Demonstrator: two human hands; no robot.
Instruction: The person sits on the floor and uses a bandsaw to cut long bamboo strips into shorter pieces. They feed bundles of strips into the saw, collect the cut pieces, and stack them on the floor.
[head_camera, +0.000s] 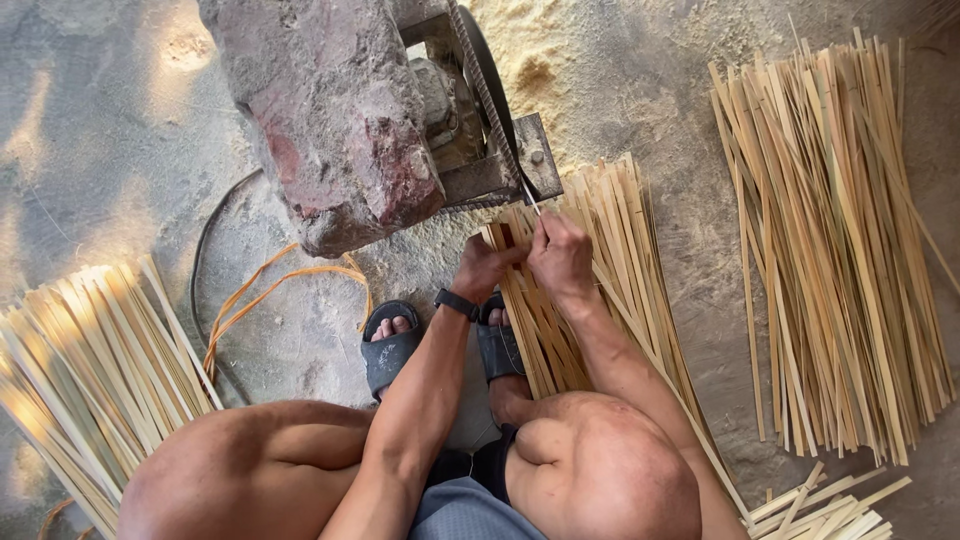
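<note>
Beside the machine (420, 110), both hands (530, 262) pinch a bamboo strip (533, 205).

Soft daylight fills the scene, even and fairly bright, with no hard-edged shadows. The brightest patch lies on the sawdust heap (560, 60) just above the stone block (330, 110), where the pale dust is nearly washed out. Left of the stone block the floor (110, 150) shows dappled light blotches. The bundle of pale strips (90, 370) far below and left of the block glares slightly at its cut ends. Under the block's lower edge a dim shadow sits. Focus is sharp in the middle; toward the corners the wide view bends lines and softens detail. The knees at the bottom edge loom large and slightly blurred.
</note>
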